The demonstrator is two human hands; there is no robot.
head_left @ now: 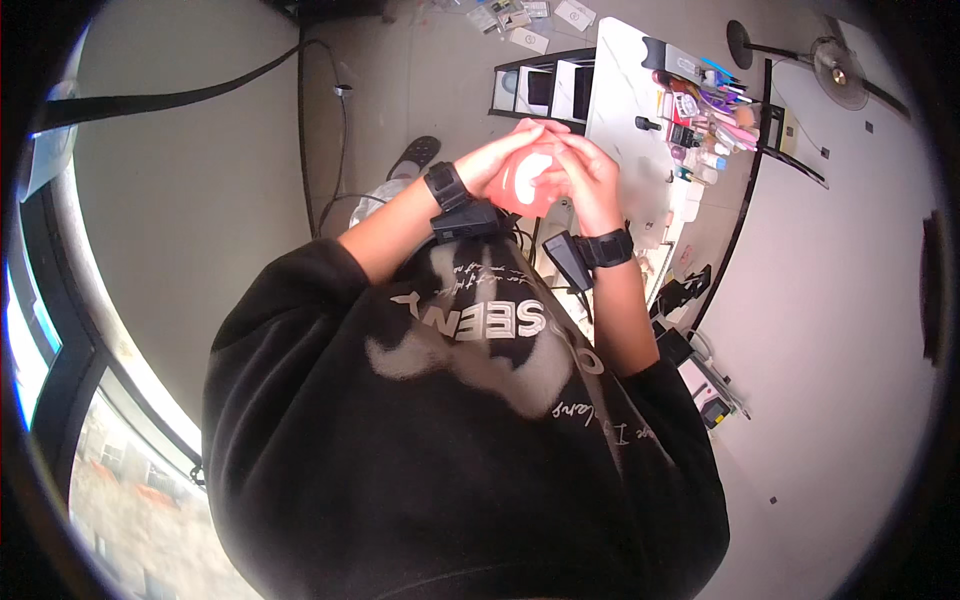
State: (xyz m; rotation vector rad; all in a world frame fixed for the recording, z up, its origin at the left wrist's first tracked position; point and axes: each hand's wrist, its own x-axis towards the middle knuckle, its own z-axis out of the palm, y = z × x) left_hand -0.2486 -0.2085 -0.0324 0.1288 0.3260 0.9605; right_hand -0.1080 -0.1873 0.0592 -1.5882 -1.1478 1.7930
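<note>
Between my two hands is a glossy pink-red piece (513, 196) with a bright white patch, rounded and shiny; its exact kind cannot be made out. My left hand (505, 152) wraps its upper left side, palm against it. My right hand (592, 172) comes from the right, fingers closed over its upper side and touching it near the white patch. Both hands meet at the top, so part of the piece is hidden. Each wrist wears a black strap with a black box-like device.
To the right stands a white table (625, 90) crowded with bottles, tubes and other small items (715, 115). A black-framed rack (545, 88) stands beside it. A standing fan (838, 75) is farther right. Packages (528, 40) lie on the floor ahead, and a dark clog (418, 152) shows left of my hands.
</note>
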